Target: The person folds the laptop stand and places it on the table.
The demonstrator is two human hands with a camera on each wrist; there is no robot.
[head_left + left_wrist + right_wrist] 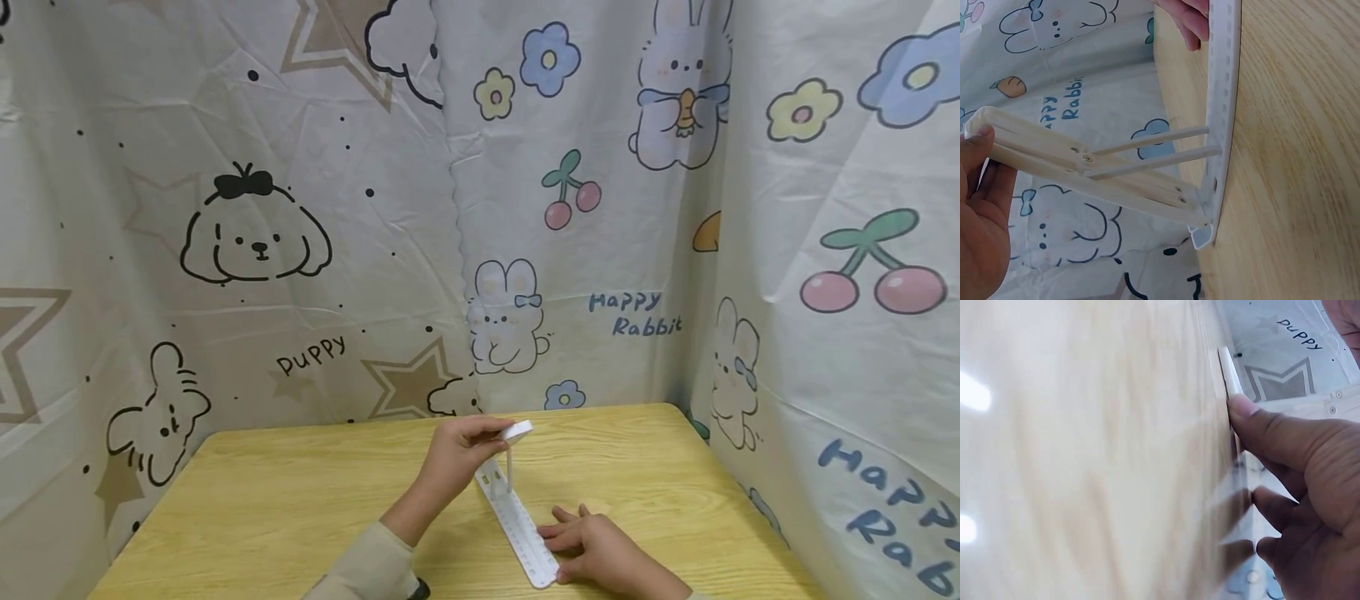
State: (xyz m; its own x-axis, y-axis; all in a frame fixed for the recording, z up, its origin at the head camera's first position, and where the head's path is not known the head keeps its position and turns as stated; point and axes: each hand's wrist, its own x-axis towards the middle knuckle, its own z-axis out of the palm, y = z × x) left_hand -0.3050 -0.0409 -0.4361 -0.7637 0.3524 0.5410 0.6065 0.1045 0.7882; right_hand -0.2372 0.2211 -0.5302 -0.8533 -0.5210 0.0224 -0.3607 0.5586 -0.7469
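We see a white folding stand [1088, 159] on a wood-grain table [300, 500], and we take its long slotted base [517, 525] as our landmark. The base lies flat on the tabletop, slanting so that its rounded end is nearest us. Above its far part, the upper arm [1054, 148] of the stand is tilted up from the base, joined to it near the far end, and two thin struts [1154, 164] bridge the space between them, their lower ends meeting the base. Over that far part, the left hand [453, 454] pinches the raised end of the upper arm, thumb on one face and fingers on the other. Just right of the base's near end, the right hand [600, 546] has its fingers spread and only slightly bent; its thumb and a fingertip touch the base's edge without wrapping round it. To the left of the base's near end we find a pale sleeve [371, 562]. Beyond the base's far end hangs a printed curtain [375, 250], with "Puppy" lettered to the left of the base and "Happy Rabbit" to the right.
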